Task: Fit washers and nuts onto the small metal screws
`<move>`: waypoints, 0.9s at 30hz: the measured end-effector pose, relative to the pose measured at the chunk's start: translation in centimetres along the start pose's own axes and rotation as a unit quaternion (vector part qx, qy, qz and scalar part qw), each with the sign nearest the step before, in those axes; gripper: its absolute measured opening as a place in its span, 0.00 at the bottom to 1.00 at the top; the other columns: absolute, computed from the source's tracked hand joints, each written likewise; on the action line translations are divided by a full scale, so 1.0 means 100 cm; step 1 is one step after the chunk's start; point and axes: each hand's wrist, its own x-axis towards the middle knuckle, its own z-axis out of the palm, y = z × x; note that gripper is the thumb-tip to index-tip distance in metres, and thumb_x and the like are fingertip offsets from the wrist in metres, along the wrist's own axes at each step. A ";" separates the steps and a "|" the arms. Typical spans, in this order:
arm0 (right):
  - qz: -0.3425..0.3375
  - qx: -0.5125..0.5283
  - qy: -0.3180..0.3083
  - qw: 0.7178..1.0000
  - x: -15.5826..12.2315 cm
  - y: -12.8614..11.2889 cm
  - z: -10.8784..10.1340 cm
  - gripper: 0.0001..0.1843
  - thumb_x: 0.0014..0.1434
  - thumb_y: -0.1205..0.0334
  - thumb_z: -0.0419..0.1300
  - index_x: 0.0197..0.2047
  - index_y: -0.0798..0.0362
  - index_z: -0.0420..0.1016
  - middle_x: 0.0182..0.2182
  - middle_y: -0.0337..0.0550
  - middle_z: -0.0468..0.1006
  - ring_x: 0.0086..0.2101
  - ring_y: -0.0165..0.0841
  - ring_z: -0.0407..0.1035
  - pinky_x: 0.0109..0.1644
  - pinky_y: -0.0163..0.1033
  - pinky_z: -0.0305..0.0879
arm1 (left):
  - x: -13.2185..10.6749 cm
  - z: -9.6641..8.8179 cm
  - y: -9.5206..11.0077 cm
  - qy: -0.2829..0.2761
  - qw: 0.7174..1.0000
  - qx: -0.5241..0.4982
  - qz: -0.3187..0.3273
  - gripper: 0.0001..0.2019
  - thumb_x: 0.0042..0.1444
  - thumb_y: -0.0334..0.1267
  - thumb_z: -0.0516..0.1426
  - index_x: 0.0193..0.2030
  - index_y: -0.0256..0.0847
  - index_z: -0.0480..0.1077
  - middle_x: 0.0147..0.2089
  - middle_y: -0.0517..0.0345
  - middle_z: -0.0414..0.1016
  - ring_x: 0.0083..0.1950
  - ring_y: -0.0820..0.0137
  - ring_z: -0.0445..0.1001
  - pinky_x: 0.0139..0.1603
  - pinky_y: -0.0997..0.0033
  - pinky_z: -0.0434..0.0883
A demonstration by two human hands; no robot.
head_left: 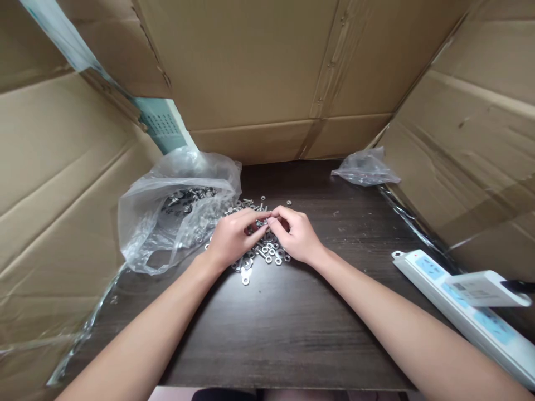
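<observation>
Bare forearms come in from the near side, my left one (154, 323) and my right one (384, 306), slanting over the dark wooden table (271, 340) to meet at its middle. My left hand (234, 234) has thumb and forefinger bent to a narrow pinch, and my right hand (296, 231) meets it with its own fingertips drawn close together. Between them sits a small metal piece (266, 221), gripped from both sides as far as I can judge; my fingers cover too much of it to tell its exact shape.

Under and around my hands spreads a loose pile of nuts, bolts and washers (268, 259), with one ring-shaped piece (246, 281) lying at its near edge. Left of it slumps a large clear bag (142, 206) with more hardware (196, 196) inside. A smaller clear bag (363, 170) lies far right, and a white power strip (422, 264) near right.

I take the step in hand to be fine fingertip work on that one piece, just above the pile. To my mind, the next move calls for one pinch held steady while the other makes small, light adjustments, since anything dropped would be lost among its likes.
</observation>
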 end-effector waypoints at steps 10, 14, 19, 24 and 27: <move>-0.011 0.005 0.006 1.000 0.000 0.000 -0.001 0.05 0.64 0.62 0.56 0.38 0.53 0.73 0.27 0.38 0.72 0.28 0.31 0.65 0.35 0.36 0.59 | 0.002 0.000 0.001 0.006 1.000 -0.002 -0.006 0.10 0.63 0.32 0.59 0.50 0.39 0.76 0.39 0.56 0.79 0.32 0.75 0.74 0.31 0.76 0.71; -0.013 0.009 0.000 1.000 0.000 -0.001 0.000 0.06 0.64 0.62 0.56 0.36 0.53 0.72 0.25 0.37 0.70 0.26 0.30 0.63 0.33 0.36 0.59 | 0.001 0.000 0.001 0.009 1.000 0.000 -0.006 0.10 0.63 0.32 0.59 0.50 0.39 0.76 0.40 0.55 0.80 0.32 0.75 0.74 0.31 0.76 0.72; -0.023 0.006 -0.007 1.000 0.000 -0.002 0.000 0.08 0.65 0.62 0.54 0.35 0.53 0.71 0.25 0.37 0.69 0.26 0.30 0.63 0.33 0.36 0.57 | 0.001 0.001 0.002 0.019 1.000 0.008 0.001 0.09 0.63 0.32 0.59 0.49 0.38 0.76 0.38 0.54 0.79 0.32 0.74 0.75 0.31 0.76 0.72; -0.031 0.004 -0.007 0.999 0.000 -0.002 0.000 0.11 0.66 0.62 0.53 0.32 0.53 0.70 0.25 0.37 0.68 0.27 0.30 0.62 0.33 0.36 0.56 | 0.000 0.003 0.004 0.027 1.000 0.008 0.003 0.09 0.63 0.32 0.59 0.49 0.37 0.76 0.38 0.55 0.79 0.32 0.74 0.74 0.32 0.75 0.73; -0.028 0.002 -0.009 1.000 0.000 -0.002 0.000 0.11 0.67 0.61 0.52 0.32 0.52 0.69 0.25 0.37 0.68 0.27 0.30 0.62 0.34 0.36 0.56 | 0.000 0.002 0.003 0.027 0.999 0.015 0.007 0.09 0.63 0.32 0.59 0.49 0.37 0.76 0.39 0.54 0.79 0.32 0.74 0.75 0.33 0.74 0.73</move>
